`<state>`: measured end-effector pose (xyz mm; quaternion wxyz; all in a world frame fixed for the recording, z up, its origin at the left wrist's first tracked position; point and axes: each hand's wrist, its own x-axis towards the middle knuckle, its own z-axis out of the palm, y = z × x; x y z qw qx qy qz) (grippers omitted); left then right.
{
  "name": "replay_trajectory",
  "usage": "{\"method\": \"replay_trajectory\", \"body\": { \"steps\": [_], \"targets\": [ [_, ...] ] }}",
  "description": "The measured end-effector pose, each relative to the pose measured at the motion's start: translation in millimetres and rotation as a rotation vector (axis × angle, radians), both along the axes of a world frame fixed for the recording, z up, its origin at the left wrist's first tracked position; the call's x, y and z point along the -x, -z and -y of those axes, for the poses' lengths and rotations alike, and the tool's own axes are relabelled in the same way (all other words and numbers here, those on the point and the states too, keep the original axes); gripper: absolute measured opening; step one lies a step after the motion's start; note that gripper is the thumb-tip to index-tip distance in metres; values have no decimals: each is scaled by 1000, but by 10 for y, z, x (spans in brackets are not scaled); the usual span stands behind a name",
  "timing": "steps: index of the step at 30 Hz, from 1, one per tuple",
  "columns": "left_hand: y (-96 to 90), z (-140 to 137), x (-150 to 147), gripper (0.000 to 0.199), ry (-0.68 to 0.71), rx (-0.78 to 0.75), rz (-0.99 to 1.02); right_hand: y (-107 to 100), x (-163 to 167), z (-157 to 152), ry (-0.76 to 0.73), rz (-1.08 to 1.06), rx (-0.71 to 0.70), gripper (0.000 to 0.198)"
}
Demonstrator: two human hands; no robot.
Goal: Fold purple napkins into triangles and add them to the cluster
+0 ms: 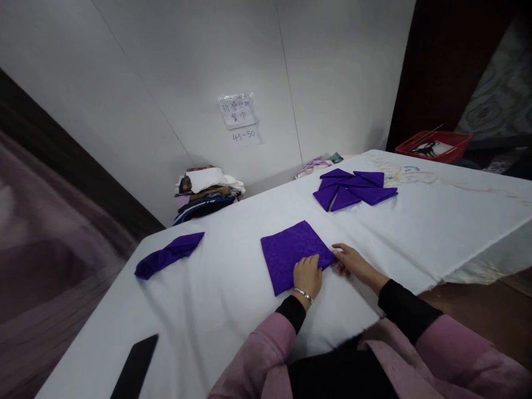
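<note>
And here's the purple cloth (286, 256), flat on the white table (233, 327), likely light, soft, a touch slippery, best taken by its corners. The left hand (308, 276) lies over it, fingers loosely bent, clasping nothing; the right hand (349, 261) appears to pinch 1 corner, pointing rightward, long axis running left to right.

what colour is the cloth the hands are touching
The cloth is purple; the head view shows it best.
</note>
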<state>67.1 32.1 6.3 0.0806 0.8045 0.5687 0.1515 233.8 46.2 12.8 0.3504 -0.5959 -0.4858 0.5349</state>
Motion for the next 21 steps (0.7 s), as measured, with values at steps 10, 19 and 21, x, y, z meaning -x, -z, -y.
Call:
{"method": "replay_trajectory", "body": {
  "steps": [10, 19, 21],
  "targets": [
    [-11, -40, -105, 36, -34, 10, -137, 95, -85, 18, 9, -79, 62, 58],
    [44, -73, -226, 35, 28, -71, -198, 49, -9, -36, -4, -31, 33, 61],
    [53, -81, -237, 37, 45, -71, -215, 69, -21, -22, 0, -41, 17, 60]
  ]
}}
